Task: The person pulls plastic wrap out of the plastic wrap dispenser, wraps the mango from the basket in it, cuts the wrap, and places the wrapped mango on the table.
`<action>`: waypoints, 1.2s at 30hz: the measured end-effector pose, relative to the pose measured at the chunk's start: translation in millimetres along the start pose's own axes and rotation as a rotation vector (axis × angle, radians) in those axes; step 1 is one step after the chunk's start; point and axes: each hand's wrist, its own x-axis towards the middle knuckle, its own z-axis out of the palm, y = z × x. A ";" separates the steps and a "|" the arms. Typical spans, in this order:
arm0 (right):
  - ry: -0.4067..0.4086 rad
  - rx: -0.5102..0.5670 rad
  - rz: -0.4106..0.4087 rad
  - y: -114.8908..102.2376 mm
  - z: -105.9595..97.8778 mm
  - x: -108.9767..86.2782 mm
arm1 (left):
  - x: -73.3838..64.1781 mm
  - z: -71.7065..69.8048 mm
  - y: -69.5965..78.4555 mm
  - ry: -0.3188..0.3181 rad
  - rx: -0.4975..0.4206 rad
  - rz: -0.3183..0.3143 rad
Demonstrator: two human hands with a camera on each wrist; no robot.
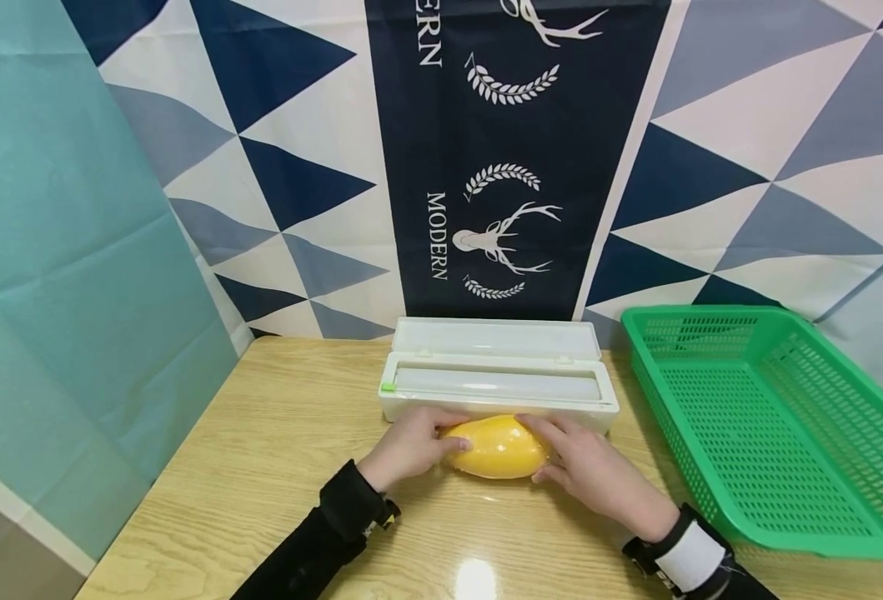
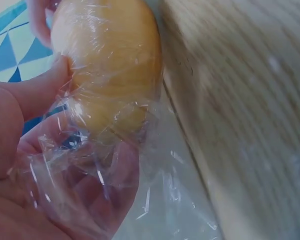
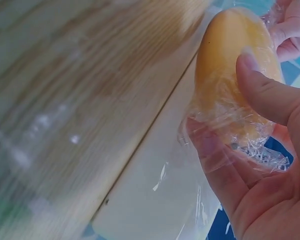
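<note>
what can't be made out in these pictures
- Head view: parts of the yellow item's ends, covered by the left hand and right hand.
- Head view: the green basket's right end, cut off by the picture edge.
- Left wrist view: the yellow item's top, cut off by the upper edge.
- Right wrist view: fine tabletop detail, blurred.

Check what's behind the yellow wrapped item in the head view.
A white box, its lid open, sits behind the yellow wrapped item. The item hides the lower middle of the box's front.

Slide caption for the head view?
Both hands hold a film-wrapped yellow object before an open white box; green basket at right.
</note>
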 end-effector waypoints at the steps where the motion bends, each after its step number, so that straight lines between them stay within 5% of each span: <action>1: -0.001 0.003 0.001 -0.2 -0.4 -0.1 | -0.4 0.3 1.6 0.012 0.033 0.003; 6: -0.003 0.007 0.009 -0.3 -1.1 -0.1 | -2.7 0.6 10.4 0.096 0.243 0.070; 10: -0.012 0.026 0.015 0.6 -2.3 0.6 | -5.0 -1.1 15.9 0.163 0.449 0.218; 13: -0.031 0.066 0.025 2.2 -4.8 1.3 | -6.1 -2.1 17.5 0.151 0.558 0.364; 16: -0.054 0.111 0.039 3.8 -8.7 1.9 | -6.3 -1.3 17.2 0.123 0.615 0.447; 26: -0.101 0.123 0.063 4.9 -9.1 2.1 | -4.5 13.9 16.8 0.136 0.674 0.406; 36: -0.143 0.149 0.089 5.2 -7.0 2.2 | -2.8 14.1 14.6 0.109 0.654 0.405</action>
